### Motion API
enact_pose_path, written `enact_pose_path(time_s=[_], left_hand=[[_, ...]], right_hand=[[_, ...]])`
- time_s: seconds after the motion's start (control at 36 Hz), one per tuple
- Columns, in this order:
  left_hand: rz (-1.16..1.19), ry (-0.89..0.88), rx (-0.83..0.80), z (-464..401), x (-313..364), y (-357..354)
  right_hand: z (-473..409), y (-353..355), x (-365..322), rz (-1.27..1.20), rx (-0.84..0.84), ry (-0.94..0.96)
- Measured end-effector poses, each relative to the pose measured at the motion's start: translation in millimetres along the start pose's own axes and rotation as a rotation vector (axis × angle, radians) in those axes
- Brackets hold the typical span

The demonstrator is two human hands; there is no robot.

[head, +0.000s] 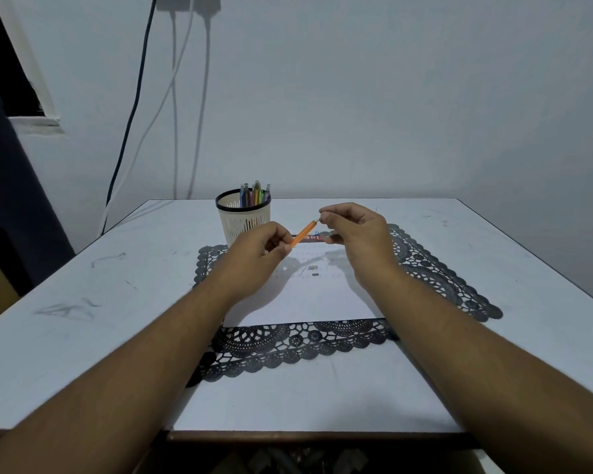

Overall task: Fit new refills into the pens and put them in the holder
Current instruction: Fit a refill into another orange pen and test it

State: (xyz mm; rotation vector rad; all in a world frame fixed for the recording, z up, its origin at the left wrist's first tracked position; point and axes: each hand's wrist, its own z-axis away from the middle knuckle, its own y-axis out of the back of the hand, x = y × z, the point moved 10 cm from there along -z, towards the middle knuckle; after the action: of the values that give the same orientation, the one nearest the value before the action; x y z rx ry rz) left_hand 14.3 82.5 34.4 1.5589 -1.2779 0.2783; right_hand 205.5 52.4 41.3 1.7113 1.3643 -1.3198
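1. While both hands work above the surface (83, 268), holder (243, 217) sits far left, roughly six pens (254, 195) upright inside, probably the finished ones.
2. Left hand (254, 253) grips one orange pen (303, 235), tilted so its end faces right.
3. Right hand (355, 230) pinches at that end, likely seating the refill.
4. Two small grey bits (314, 270) lie on one paper sheet (308, 299).

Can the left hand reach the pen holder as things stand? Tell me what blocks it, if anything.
Probably yes. The left hand is just in front of the pen holder with nothing standing between them, but it grips the orange pen, whose far end the right hand pinches. It would have to carry or release the pen first.
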Motion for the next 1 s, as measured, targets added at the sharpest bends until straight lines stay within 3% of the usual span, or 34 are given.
enact_pose_path(time_s=[0.36, 0.53, 0.78, 0.92, 1.0], left_hand=[[0.035, 0.042, 0.015, -2, -7, 3], [0.048, 0.033, 0.0, -1, -4, 1], [0.085, 0.063, 0.007, -3, -13, 0], [0.175, 0.115, 0.038, -4, -20, 2], [0.189, 0.128, 0.048, -3, -21, 2]], right_hand=[[-5, -5, 5, 0.05, -0.116, -0.051], [-5, -2, 5, 0.073, -0.078, -0.028], [-4, -6, -4, 0.375, -0.101, 0.147], [-8, -4, 3, 0.57, -0.141, 0.134], [-8, -8, 17, 0.763, -0.263, 0.053]])
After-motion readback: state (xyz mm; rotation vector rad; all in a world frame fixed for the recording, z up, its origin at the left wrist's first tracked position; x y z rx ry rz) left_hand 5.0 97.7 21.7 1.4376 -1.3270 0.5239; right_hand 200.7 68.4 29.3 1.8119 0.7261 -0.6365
